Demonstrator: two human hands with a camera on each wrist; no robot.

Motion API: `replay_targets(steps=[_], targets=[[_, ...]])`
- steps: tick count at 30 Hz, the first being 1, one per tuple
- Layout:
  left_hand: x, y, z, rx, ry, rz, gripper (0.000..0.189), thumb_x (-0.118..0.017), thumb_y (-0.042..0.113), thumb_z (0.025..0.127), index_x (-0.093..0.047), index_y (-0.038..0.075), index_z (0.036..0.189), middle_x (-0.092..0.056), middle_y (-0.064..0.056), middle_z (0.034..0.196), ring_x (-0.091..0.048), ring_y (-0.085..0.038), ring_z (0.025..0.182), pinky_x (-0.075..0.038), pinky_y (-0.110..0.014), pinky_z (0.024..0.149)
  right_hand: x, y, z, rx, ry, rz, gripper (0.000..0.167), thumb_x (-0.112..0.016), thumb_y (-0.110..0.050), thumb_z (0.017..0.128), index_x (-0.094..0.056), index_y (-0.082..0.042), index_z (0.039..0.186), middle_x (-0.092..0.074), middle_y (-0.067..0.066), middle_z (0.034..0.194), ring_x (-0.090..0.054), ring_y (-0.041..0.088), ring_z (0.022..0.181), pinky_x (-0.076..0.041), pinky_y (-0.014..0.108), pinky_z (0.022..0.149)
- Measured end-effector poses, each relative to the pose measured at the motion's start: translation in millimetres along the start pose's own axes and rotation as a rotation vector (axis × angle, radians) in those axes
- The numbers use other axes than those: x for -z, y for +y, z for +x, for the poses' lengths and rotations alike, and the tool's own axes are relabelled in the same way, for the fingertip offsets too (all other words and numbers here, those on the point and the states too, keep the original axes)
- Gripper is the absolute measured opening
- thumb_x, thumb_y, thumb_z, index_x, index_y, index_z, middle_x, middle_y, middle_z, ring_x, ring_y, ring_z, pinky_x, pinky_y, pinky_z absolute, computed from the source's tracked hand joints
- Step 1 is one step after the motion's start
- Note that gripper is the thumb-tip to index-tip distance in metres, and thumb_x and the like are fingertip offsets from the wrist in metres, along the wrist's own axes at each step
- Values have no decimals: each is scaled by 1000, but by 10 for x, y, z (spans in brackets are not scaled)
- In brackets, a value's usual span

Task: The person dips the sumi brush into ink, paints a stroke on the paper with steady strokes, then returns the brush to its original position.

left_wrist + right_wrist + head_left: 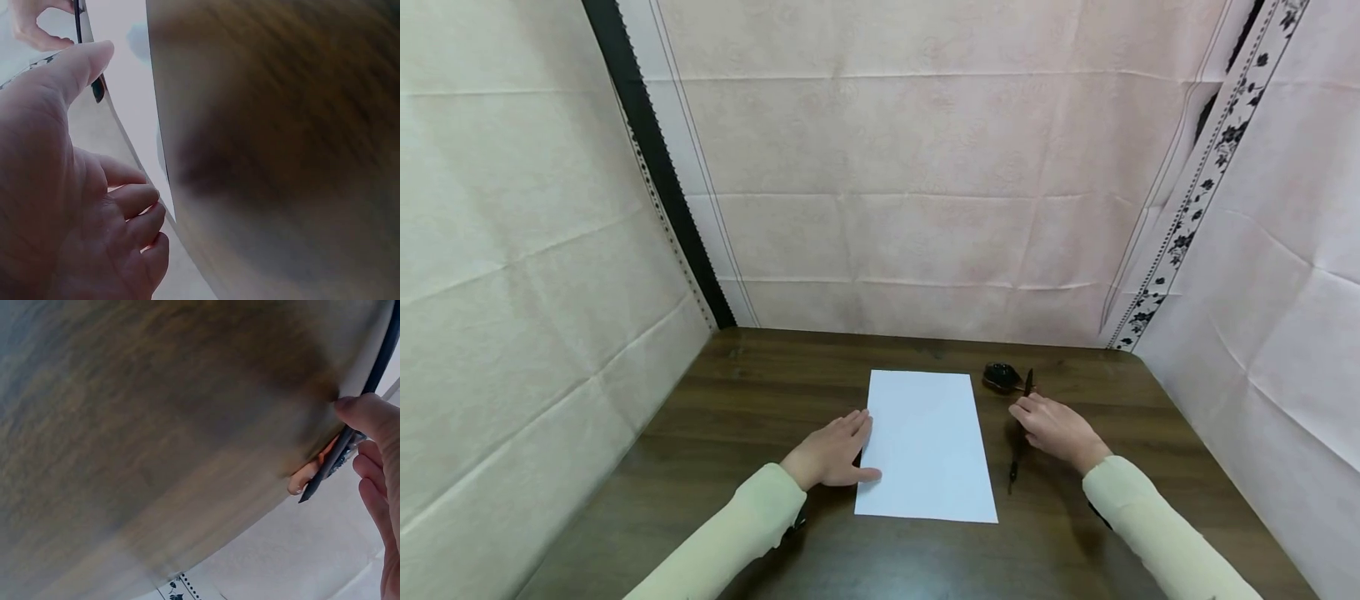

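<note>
A blank white sheet of paper [925,450] lies upright on the dark wooden table. My left hand [833,452] rests at its left edge, fingers extended and thumb over the paper. To the right of the sheet, my right hand [1062,427] pinches a slim dark brush [1017,458] between thumb and fingers. In the right wrist view the pointed dark end of the brush [315,484] extends past the fingertips. A small glossy black dish [1001,377] with a brownish edge stands just beyond that hand, partly behind the brush in the right wrist view.
The brown wooden table [760,517] reaches to a pale cloth backdrop [887,208] at the back. Similar cloth hangs at the left [512,292] and right [1285,292], the right one joined by a floral border.
</note>
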State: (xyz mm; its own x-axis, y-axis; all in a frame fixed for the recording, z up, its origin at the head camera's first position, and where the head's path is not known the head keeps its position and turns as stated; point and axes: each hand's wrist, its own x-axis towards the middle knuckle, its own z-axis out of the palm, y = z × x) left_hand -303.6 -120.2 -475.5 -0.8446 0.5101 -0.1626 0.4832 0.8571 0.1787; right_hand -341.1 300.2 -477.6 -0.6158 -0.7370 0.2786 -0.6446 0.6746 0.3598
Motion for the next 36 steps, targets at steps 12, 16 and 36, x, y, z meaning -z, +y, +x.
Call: replay_targets(steps=[12,16,36], targets=[[-10,1,-17,20,-40,10,94,-64,62,97,-35,3,164,-30,-13,174,-28,-29,163,-28,-45,133,-64,-20,22,42,61,-50,28,-86,0,82,-73,-3,107,-76,10,104,-76,26,97,-65,35,81],[7,18,-24,19,-40,20,94,-65,62,97,-36,2,163,-31,-14,174,-29,-29,163,-29,-45,132,-77,3,29,49,65,-80,25,-84,1,84,-73,-3,106,-76,10,103,-76,26,97,-65,34,81],[38,98,18,35,-85,20,94,-65,61,97,-35,2,164,-28,-13,175,-26,-28,164,-29,-44,133,-119,109,7,189,19,-237,32,-89,2,76,-76,-8,103,-76,4,99,-71,19,88,-64,30,77]])
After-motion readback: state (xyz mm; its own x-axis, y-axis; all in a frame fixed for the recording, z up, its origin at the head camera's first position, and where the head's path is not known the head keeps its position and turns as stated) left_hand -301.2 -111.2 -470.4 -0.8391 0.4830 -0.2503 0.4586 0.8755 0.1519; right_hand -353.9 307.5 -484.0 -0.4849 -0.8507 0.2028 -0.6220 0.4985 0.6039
